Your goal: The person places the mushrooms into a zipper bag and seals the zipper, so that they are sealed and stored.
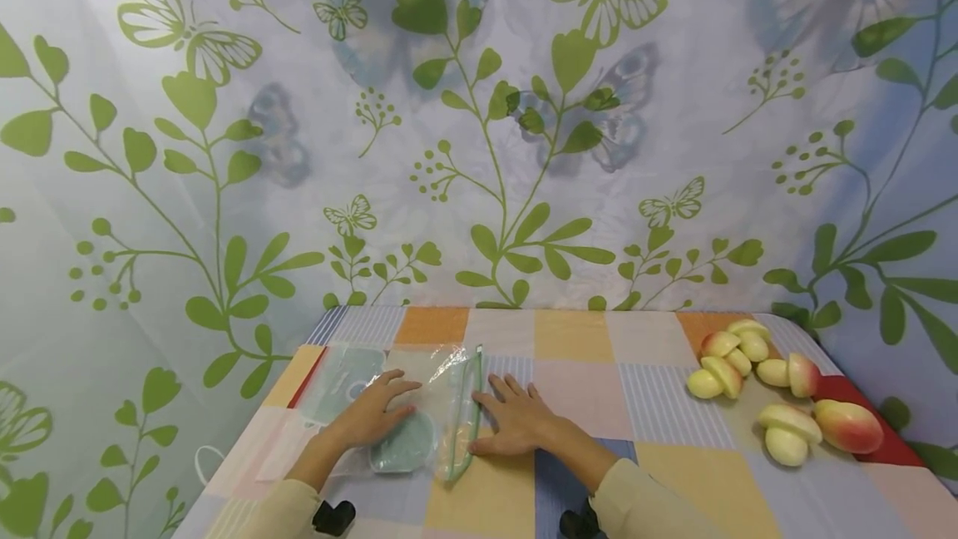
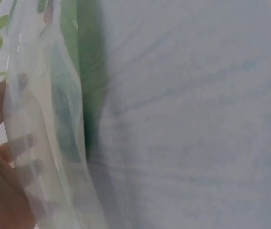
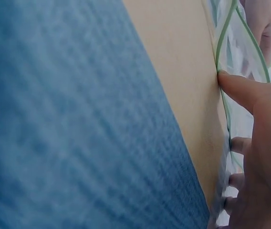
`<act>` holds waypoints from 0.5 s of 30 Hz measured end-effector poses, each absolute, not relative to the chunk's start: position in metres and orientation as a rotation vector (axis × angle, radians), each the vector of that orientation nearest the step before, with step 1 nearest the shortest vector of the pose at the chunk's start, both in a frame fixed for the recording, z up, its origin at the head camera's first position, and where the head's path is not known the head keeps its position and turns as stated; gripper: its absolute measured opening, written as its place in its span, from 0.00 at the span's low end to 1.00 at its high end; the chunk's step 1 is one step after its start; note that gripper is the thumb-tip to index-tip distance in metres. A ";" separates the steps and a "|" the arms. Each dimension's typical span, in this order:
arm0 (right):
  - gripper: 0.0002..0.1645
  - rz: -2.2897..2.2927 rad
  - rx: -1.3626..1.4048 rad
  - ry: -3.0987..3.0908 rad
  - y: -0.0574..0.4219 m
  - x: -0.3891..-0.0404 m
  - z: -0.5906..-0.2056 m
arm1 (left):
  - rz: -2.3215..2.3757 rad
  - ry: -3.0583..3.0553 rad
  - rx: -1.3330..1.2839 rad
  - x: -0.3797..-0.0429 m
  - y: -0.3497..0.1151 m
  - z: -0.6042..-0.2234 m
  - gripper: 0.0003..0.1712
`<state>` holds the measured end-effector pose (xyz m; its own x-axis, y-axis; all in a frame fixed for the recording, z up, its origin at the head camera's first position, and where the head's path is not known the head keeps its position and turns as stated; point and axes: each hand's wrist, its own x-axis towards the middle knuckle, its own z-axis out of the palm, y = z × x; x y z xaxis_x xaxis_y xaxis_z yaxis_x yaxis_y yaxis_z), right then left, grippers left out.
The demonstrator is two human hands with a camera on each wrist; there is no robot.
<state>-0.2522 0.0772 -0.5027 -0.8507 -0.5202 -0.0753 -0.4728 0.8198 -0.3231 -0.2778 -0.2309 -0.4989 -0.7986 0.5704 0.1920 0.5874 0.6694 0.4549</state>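
A clear plastic zip bag (image 1: 419, 365) with pale green printed patches lies flat on the table, its green zip edge (image 1: 476, 381) toward the right. My left hand (image 1: 374, 412) rests over the bag with fingers spread and relaxed. In the left wrist view the clear film stands close beside that left hand (image 2: 6, 162). My right hand (image 1: 518, 420) lies at the zip edge, palm down and fingers spread. The right thumb touches the green strip (image 3: 225, 16) in the right wrist view, where the bag's mouth shows a gap between two green strips.
Several yellow-and-red toy mushrooms (image 1: 787, 432) lie in a loose group at the right side of the table, with a red-blushed rounded piece (image 1: 848, 427) among them. A patchwork cloth (image 1: 572, 335) covers the table. A leaf-and-butterfly curtain (image 1: 479, 223) hangs right behind it.
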 end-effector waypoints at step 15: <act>0.54 -0.401 -0.772 2.864 0.073 -0.249 -0.498 | -0.943 -2.760 -1.140 -0.276 -0.218 -0.492 0.28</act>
<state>-0.2486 0.0732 -0.4979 -0.8566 -0.5108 -0.0726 -0.4713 0.8319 -0.2931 -0.2764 -0.2181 -0.4916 -0.7350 0.6385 0.2284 0.6448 0.5538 0.5268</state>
